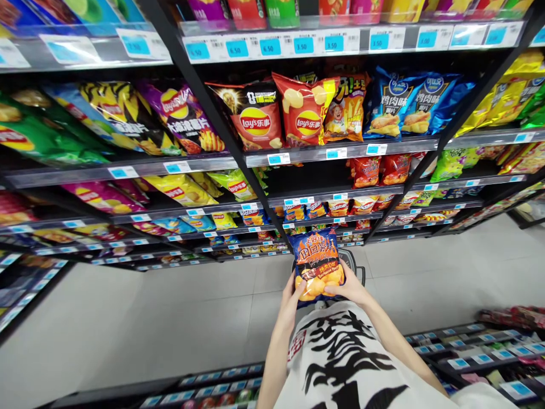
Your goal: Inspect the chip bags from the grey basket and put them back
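Observation:
A dark blue and orange bag of barbecue-flavour potato chips [317, 264] is held upright in front of my body, its printed front turned up toward me. My left hand [292, 292] grips its lower left side, thumb across the front. On the lower right side my right hand [351, 284] has its thumb pressed on the front too; the fingers behind the bag are hidden. Beneath the bag, partly covered by it, a grey shopping basket [349, 258] with a dark handle shows.
Ahead stands a tall shelf unit of chip bags, among them red Lay's bags [304, 116] and blue chicken-flavour bags [392, 108]. Price labels line the shelf edges [340, 146]. Grey floor tiles [191, 318] run along the aisle. Another shelf [477, 355] stands behind me at the lower right.

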`<state>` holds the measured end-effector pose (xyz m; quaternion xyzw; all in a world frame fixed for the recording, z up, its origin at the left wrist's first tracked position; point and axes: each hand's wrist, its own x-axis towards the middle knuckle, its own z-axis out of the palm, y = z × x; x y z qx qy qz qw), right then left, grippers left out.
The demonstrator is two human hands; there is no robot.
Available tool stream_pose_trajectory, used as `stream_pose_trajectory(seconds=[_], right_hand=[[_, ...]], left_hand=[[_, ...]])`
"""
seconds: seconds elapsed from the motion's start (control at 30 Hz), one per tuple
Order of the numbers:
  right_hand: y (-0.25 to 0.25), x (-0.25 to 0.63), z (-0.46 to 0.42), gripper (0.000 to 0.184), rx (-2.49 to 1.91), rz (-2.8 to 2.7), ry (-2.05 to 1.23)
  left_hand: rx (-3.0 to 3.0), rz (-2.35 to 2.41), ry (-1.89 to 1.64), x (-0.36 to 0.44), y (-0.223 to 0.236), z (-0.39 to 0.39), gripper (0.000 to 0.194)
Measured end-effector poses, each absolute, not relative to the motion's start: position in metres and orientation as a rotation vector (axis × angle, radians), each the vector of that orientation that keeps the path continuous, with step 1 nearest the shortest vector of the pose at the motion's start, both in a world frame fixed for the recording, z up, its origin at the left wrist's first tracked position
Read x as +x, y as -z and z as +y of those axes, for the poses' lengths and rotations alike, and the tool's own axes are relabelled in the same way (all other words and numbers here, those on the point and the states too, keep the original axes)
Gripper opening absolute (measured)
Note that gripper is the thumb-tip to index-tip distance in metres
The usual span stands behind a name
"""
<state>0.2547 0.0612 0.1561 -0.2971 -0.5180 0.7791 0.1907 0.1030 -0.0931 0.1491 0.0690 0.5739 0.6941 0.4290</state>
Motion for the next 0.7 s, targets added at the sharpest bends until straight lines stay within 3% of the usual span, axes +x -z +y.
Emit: stream_pose_trajectory(seconds=[0.7], right_hand=[[-0.1577, 0.2553, 0.06, 0.105, -0.802, -1.438, -2.202]], left_hand=[[0.196, 1.417, -1.73, 0.1027, -0.1505, -0.0933, 0.078]])
